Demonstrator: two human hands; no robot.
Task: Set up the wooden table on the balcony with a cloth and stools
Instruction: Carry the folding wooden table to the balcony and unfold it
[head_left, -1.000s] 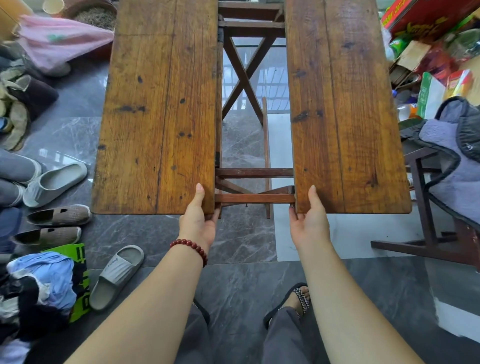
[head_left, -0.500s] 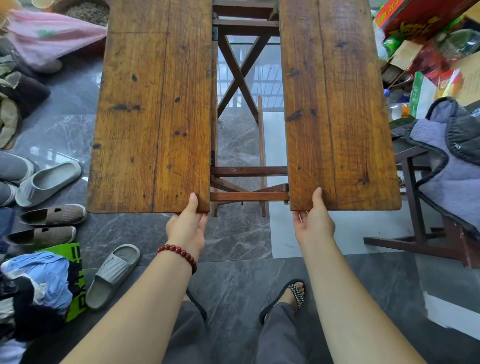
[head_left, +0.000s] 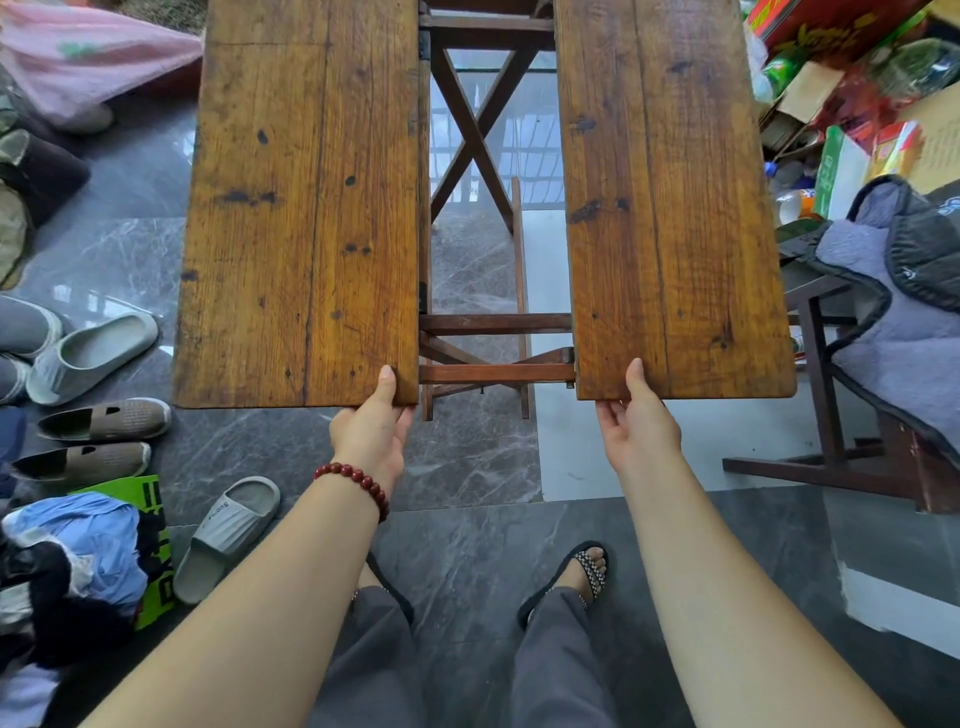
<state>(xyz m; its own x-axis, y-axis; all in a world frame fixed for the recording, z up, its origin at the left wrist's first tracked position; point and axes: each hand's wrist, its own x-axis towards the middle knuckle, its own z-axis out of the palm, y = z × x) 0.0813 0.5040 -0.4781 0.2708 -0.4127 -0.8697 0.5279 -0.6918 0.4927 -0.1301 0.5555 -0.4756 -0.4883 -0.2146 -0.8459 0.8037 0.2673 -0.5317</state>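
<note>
both hands are on the worktop (head_left: 613, 156), which stands on the grey marble floor (head_left: 467, 545) right in front of the person. its top is split in two: the left leaf (head_left: 301, 208) and the right leaf (head_left: 675, 208) face up side by side, with a wide gap between them. down through that gap you see the dark frame, two crossbars (head_left: 493, 373) at the near end and an x-brace (head_left: 472, 135) further back.

left grip (head_left: 371, 434), red bead bracelet (head_left: 358, 480) on the wrist, pinches the near edge of the left leaf at its inner corner, thumb flat on top, fingers tucked underneath. right grip (head_left: 641, 431) mirrors it on the right leaf's inner corner, thumb on the wood, fingers curling under the edge. both are closed onto the boards.

around it: a grey slide (head_left: 226, 535) and a pair of brown shoes (head_left: 104, 418) on the floor at left, a pink cloth (head_left: 78, 67) at the far left. at right, a dark wooden chair (head_left: 826, 415) stands just beside the right leaf with a grey padded garment (head_left: 893, 322) draped over it, and boxes (head_left: 841, 171) are piled behind. one sandalled foot (head_left: 582, 571) shows below.
</note>
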